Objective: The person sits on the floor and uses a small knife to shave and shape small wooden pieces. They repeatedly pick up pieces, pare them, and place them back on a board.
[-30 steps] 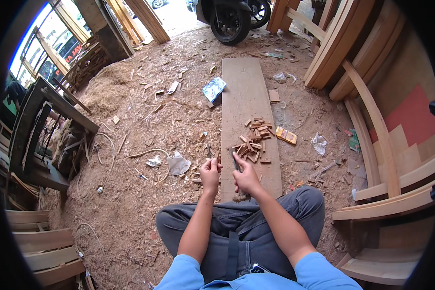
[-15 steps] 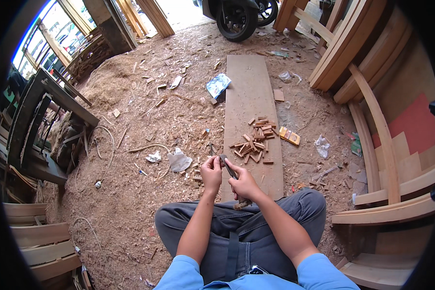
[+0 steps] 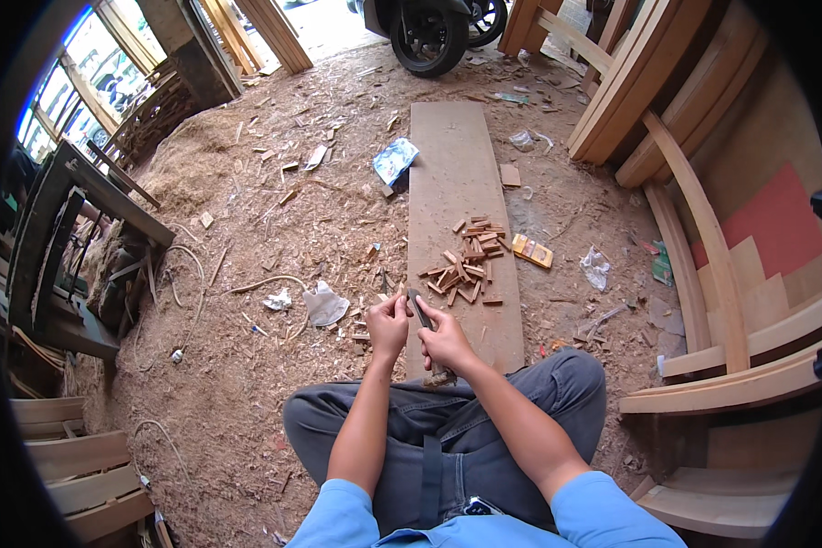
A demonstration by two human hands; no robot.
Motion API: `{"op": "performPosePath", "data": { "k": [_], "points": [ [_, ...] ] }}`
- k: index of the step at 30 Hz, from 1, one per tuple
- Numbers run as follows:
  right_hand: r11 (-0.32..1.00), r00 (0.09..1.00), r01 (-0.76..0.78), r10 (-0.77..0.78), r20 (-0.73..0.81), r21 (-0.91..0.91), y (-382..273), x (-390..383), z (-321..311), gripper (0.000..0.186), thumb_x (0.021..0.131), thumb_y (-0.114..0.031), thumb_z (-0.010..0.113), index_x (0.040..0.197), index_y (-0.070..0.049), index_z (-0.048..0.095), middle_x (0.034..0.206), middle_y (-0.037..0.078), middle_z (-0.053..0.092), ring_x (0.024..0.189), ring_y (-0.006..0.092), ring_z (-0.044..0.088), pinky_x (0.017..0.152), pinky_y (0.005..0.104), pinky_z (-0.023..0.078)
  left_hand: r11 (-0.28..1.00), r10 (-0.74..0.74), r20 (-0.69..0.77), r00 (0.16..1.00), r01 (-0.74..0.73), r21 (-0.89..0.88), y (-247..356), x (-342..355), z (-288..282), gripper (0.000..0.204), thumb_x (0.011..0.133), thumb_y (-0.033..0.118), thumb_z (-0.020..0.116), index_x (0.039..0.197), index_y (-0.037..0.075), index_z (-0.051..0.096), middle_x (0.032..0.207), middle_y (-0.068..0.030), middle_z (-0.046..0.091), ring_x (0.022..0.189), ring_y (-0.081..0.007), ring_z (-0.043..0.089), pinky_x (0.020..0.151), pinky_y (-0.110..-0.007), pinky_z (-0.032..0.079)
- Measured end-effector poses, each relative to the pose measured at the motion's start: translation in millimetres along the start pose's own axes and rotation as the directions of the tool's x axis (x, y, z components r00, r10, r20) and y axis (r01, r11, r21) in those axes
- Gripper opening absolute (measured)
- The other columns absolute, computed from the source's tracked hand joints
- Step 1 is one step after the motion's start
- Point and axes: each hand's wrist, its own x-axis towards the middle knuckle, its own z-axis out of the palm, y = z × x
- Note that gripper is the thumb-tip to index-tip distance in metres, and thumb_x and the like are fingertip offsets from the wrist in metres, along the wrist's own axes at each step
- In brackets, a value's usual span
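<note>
My left hand [image 3: 385, 324] pinches a small light wooden piece [image 3: 400, 294] between thumb and fingers. My right hand [image 3: 443, 340] grips a long dark tool [image 3: 421, 311], angled forward, its upper end close beside the left fingertips; I cannot make out what kind of tool it is. A rough brown lump shows at its lower end, below my right hand. Beyond both hands, a pile of small wooden blocks [image 3: 466, 260] lies on a long flat board [image 3: 452, 155], which runs away from my crossed legs.
Sawdust and scraps surround the board, with a yellow packet [image 3: 532, 250], blue-white packet [image 3: 395, 161] and cord [image 3: 183, 274]. Timber frames [image 3: 731, 292] stand right; a dark frame [image 3: 82, 247] and slatted wood [image 3: 78, 475] stand left. A two-wheeler's tyre [image 3: 426, 50] is at the back.
The dark tool has swung leftward to meet my left fingertips, and my right hand has moved left with it. The view has shifted slightly.
</note>
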Motion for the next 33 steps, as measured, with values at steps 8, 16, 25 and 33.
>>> {"op": "performPosePath", "data": {
  "k": [8, 16, 25, 33],
  "points": [
    [0.982, 0.917, 0.167, -0.122, -0.38, 0.088, -48.4, 6.0, -49.8, 0.073, 0.088, 0.009, 0.046, 0.155, -0.016, 0.03, 0.06, 0.002, 0.053, 0.041, 0.0118, 0.049, 0.037, 0.0304, 0.05, 0.99, -0.109, 0.022, 0.994, 0.111, -0.091, 6.5, -17.3, 2.3, 0.022, 0.096, 0.014, 0.061, 0.096, -0.004, 0.074, 0.065, -0.0027, 0.067, 0.058, -0.0056, 0.058, 0.054, -0.023, 0.045],
    [0.996, 0.994, 0.089, -0.088, 0.065, -0.007, -12.4, -6.4, -0.7, 0.071, 0.087, 0.001, 0.048, 0.154, -0.017, 0.033, 0.058, 0.004, 0.054, 0.04, 0.0134, 0.052, 0.037, 0.0317, 0.048, 0.967, -0.116, -0.076, 0.99, 0.095, -0.235, -1.6, 0.0, -6.9, 0.025, 0.101, 0.016, 0.055, 0.089, -0.002, 0.069, 0.067, -0.0001, 0.062, 0.058, -0.0051, 0.053, 0.053, -0.023, 0.042],
    [0.995, 0.994, 0.048, -0.039, 0.101, -0.087, -19.8, -12.8, -1.8, 0.073, 0.087, 0.003, 0.048, 0.155, -0.019, 0.031, 0.059, 0.003, 0.053, 0.04, 0.012, 0.051, 0.038, 0.031, 0.049, 0.996, 0.018, -0.085, 0.996, -0.025, -0.084, -3.1, -1.9, -0.3, 0.021, 0.096, 0.012, 0.06, 0.098, -0.006, 0.072, 0.075, -0.0072, 0.071, 0.065, -0.0096, 0.064, 0.059, -0.026, 0.05],
    [0.994, 1.0, 0.004, -0.007, -0.021, -0.111, -23.5, -4.0, -12.1, 0.067, 0.09, 0.001, 0.047, 0.153, -0.016, 0.034, 0.06, 0.005, 0.055, 0.042, 0.0141, 0.053, 0.039, 0.0339, 0.051, 0.945, 0.215, -0.067, 0.974, -0.191, 0.265, 8.7, -10.5, 0.7, 0.019, 0.092, 0.008, 0.064, 0.102, -0.005, 0.073, 0.074, -0.0143, 0.073, 0.063, -0.0132, 0.069, 0.06, -0.027, 0.052]
  ]
}}
